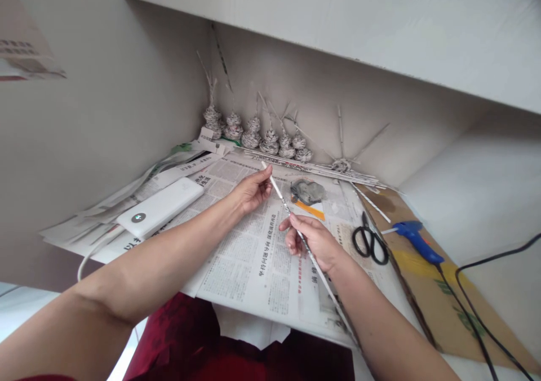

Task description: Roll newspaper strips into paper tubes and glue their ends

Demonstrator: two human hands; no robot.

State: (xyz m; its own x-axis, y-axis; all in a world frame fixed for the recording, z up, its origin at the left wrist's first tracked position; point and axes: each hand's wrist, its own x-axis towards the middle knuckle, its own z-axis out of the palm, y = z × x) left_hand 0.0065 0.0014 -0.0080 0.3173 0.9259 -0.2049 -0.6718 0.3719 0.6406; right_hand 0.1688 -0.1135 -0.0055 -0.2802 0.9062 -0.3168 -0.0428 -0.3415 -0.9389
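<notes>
A long thin rolled newspaper stick [316, 264] slants over the table, its white upper end pointing away from me. My left hand [255, 190] pinches the stick close to that upper end, thumb and fingertips closed on it. Lower down, my right hand [311, 235] grips the same stick between thumb and fingers. The stick's lower part runs along beside my right forearm toward my lap. Just beyond my hands lies a crumpled grey lump [308, 191], its material unclear, with an orange strip [310, 209] beside it.
Several woven paper gourd shapes [252, 133] stand along the back wall, behind a bundle of paper sticks [313, 168]. Black-handled scissors [370, 244] and a blue glue gun [418, 241] lie at right, on newspaper and cardboard [426, 296]. A white power bank [163, 205] sits left.
</notes>
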